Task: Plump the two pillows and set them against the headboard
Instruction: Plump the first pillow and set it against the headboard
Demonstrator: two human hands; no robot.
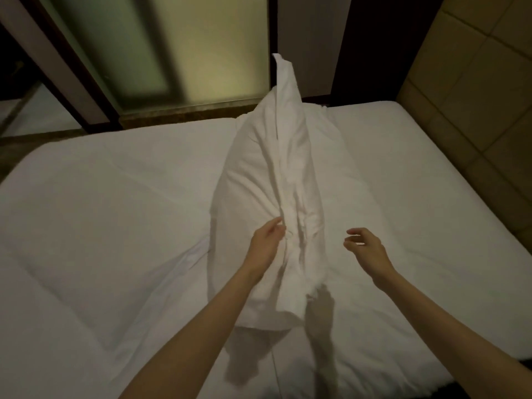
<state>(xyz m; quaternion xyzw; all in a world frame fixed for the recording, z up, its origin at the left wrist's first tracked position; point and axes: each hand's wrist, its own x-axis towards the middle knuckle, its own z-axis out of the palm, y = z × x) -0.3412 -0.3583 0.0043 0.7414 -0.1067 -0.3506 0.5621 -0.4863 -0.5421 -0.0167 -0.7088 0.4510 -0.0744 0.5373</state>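
Observation:
A white pillow stands on end in the middle of the bed, its far corner pointing up and a seam running down its length. My left hand presses against the pillow's lower left side, fingers bent into the bunched fabric. My right hand hovers to the right of the pillow with curled fingers apart, touching nothing. A padded tan headboard rises at the right edge of the bed. Only one pillow is in sight.
The bed is covered with a white sheet, creased near the pillow. Beyond its far edge stand a dark wooden frame and a frosted glass panel. A dark gap lies past the bed's near right corner.

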